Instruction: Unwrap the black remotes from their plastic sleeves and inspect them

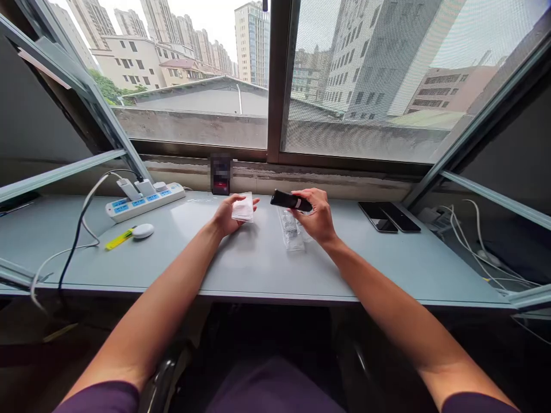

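Note:
My left hand [228, 215] is closed on a small whitish plastic packet [243, 209], held just above the desk with its flat face turned up. My right hand [317, 215] grips a black oblong object [286, 199] with a pale band near the fingers. Its black end points left, toward the packet, with a gap between the two. What kind of object it is cannot be made out. Below and beside my right hand, clear plastic packets [291, 234] lie on the desk, partly hidden by the fingers.
The grey desk [258, 269] runs along a window. Left are a white power strip [146, 202] with plugs and cables, a yellow strip [119, 239] and a white oval object [143, 230]. A phone [221, 175] stands at the back. Two dark phones [390, 218] lie right.

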`<action>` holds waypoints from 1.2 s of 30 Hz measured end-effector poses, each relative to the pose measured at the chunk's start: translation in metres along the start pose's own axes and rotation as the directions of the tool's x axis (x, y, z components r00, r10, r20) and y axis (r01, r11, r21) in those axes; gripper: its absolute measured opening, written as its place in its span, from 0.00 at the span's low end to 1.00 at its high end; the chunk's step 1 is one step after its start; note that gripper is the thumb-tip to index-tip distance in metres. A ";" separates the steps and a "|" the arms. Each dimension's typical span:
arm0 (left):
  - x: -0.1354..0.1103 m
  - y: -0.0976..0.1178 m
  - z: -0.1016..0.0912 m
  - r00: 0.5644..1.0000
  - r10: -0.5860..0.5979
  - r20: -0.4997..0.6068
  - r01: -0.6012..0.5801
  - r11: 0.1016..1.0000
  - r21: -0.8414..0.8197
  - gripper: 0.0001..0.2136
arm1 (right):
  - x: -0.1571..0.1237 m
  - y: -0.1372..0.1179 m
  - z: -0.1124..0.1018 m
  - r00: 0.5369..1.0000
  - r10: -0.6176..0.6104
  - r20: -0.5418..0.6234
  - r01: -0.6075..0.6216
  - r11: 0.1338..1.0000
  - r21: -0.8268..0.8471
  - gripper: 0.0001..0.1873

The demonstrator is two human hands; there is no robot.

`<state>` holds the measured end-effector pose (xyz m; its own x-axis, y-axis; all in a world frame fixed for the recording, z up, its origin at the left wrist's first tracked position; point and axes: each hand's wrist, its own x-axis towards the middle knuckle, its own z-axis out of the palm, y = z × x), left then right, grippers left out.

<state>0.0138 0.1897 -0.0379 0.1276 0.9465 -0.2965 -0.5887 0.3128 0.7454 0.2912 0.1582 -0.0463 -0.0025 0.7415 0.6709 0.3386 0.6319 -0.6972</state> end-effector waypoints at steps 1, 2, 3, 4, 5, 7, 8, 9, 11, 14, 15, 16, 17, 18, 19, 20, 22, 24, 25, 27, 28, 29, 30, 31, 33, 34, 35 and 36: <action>0.001 0.000 -0.001 1.000 0.003 0.000 -0.003 1.000 0.002 0.25 | 0.000 0.000 0.000 1.000 0.025 -0.008 -0.025 1.000 0.005 0.18; 0.001 0.000 -0.001 1.000 0.005 -0.002 -0.005 1.000 0.004 0.25 | 0.000 0.000 0.000 0.998 0.065 -0.014 -0.064 0.997 0.032 0.19; 0.002 0.000 -0.002 1.000 0.006 -0.004 -0.006 1.000 0.004 0.25 | 0.000 0.001 0.001 0.993 0.116 -0.016 -0.115 0.990 0.079 0.19; 0.002 0.000 -0.002 1.000 0.006 -0.007 -0.006 1.000 0.003 0.26 | 0.000 0.001 0.001 0.985 0.173 -0.010 -0.170 0.975 0.142 0.19; 0.002 0.000 -0.002 1.000 0.005 -0.010 -0.004 1.000 0.003 0.26 | 0.001 0.002 0.002 0.973 0.229 0.010 -0.226 0.951 0.211 0.18; 0.002 0.000 -0.002 1.000 0.005 -0.012 -0.005 1.000 0.003 0.25 | 0.003 0.004 0.004 0.944 0.321 0.076 -0.327 0.881 0.343 0.18; 0.002 0.000 -0.002 1.000 0.008 -0.014 -0.007 1.000 0.002 0.25 | 0.004 0.004 0.004 0.929 0.352 0.111 -0.366 0.841 0.398 0.18; 0.002 0.000 -0.002 1.000 0.012 -0.016 -0.012 1.000 0.002 0.25 | 0.005 0.005 0.005 0.916 0.376 0.139 -0.397 0.804 0.443 0.17; 0.003 0.000 -0.002 1.000 0.021 -0.017 -0.021 1.000 -0.003 0.25 | 0.006 0.006 0.006 0.895 0.412 0.170 -0.438 0.744 0.504 0.17; 0.003 0.000 -0.003 1.000 0.023 -0.019 -0.024 1.000 -0.002 0.25 | 0.005 0.006 0.006 0.905 0.391 0.167 -0.416 0.732 0.539 0.19; 0.003 0.000 -0.003 1.000 0.023 -0.019 -0.023 1.000 0.001 0.24 | 0.004 0.006 0.006 0.921 0.355 0.160 -0.383 0.757 0.529 0.18; 0.003 0.000 -0.003 1.000 0.022 -0.019 -0.022 1.000 0.003 0.24 | 0.003 0.006 0.005 0.941 0.304 0.151 -0.338 0.792 0.509 0.17; 0.003 0.000 -0.003 1.000 0.021 -0.019 -0.021 1.000 0.005 0.24 | 0.002 0.006 0.005 0.960 0.242 0.143 -0.282 0.833 0.476 0.14; 0.003 0.000 -0.003 1.000 0.021 -0.018 -0.021 1.000 0.005 0.23 | 0.001 0.006 0.004 0.975 0.177 0.138 -0.220 0.876 0.429 0.11; 0.004 0.000 -0.003 1.000 0.020 -0.016 -0.020 1.000 0.005 0.23 | 0.000 0.005 0.003 0.984 0.115 0.133 -0.157 0.916 0.370 0.08; 0.004 0.000 -0.003 1.000 0.019 -0.013 -0.019 1.000 0.006 0.22 | 0.000 0.005 0.002 0.990 0.058 0.127 -0.095 0.947 0.308 0.06; 0.005 0.000 -0.004 1.000 0.020 -0.006 -0.020 1.000 0.006 0.22 | -0.001 0.003 0.002 0.992 -0.015 0.124 -0.009 0.981 0.193 0.06; 0.006 0.000 -0.005 1.000 0.022 -0.002 -0.022 1.000 0.005 0.22 | -0.001 0.001 0.002 0.994 -0.016 0.106 0.001 0.991 0.137 0.07; 0.006 0.000 -0.005 1.000 0.024 -0.002 -0.024 1.000 0.004 0.23 | -0.002 0.001 0.003 0.996 0.010 0.092 -0.023 0.990 0.143 0.09; 0.005 0.000 -0.004 1.000 0.030 -0.005 -0.030 1.000 0.000 0.24 | -0.002 0.000 0.004 0.991 0.113 0.068 -0.126 0.967 0.223 0.14; 0.005 0.000 -0.004 0.999 0.033 -0.007 -0.033 0.999 -0.002 0.25 | -0.002 -0.001 0.005 0.980 0.184 0.077 -0.199 0.936 0.292 0.17; 0.005 0.000 -0.004 0.999 0.035 -0.008 -0.035 0.999 -0.005 0.26 | -0.001 -0.001 0.005 0.961 0.256 0.107 -0.278 0.889 0.365 0.21; 0.005 0.000 -0.003 0.999 0.036 -0.005 -0.036 0.999 -0.009 0.27 | -0.001 -0.001 0.005 0.936 0.320 0.150 -0.353 0.831 0.430 0.24; 0.005 0.000 -0.003 0.999 0.034 -0.001 -0.034 0.999 -0.012 0.27 | 0.000 -0.002 0.004 0.908 0.368 0.203 -0.419 0.771 0.479 0.26; 0.005 0.000 -0.004 1.000 0.025 0.010 -0.025 1.000 -0.013 0.26 | 0.002 -0.002 0.002 0.853 0.421 0.309 -0.521 0.670 0.529 0.23; 0.005 0.000 -0.004 1.000 0.020 0.016 -0.020 1.000 -0.011 0.26 | 0.003 -0.002 0.001 0.830 0.436 0.348 -0.558 0.629 0.541 0.20; 0.006 0.000 -0.005 1.000 0.015 0.019 -0.015 1.000 -0.009 0.25 | 0.004 -0.002 0.000 0.809 0.453 0.375 -0.587 0.590 0.554 0.17; 0.006 0.000 -0.005 1.000 0.012 0.020 -0.012 1.000 -0.008 0.24 | 0.005 -0.001 -0.001 0.790 0.469 0.395 -0.611 0.552 0.567 0.14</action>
<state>0.0104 0.1950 -0.0423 0.1362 0.9517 -0.2751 -0.5964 0.3005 0.7443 0.2913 0.1610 -0.0422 -0.2153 0.9711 0.1032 -0.3450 0.0232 -0.9383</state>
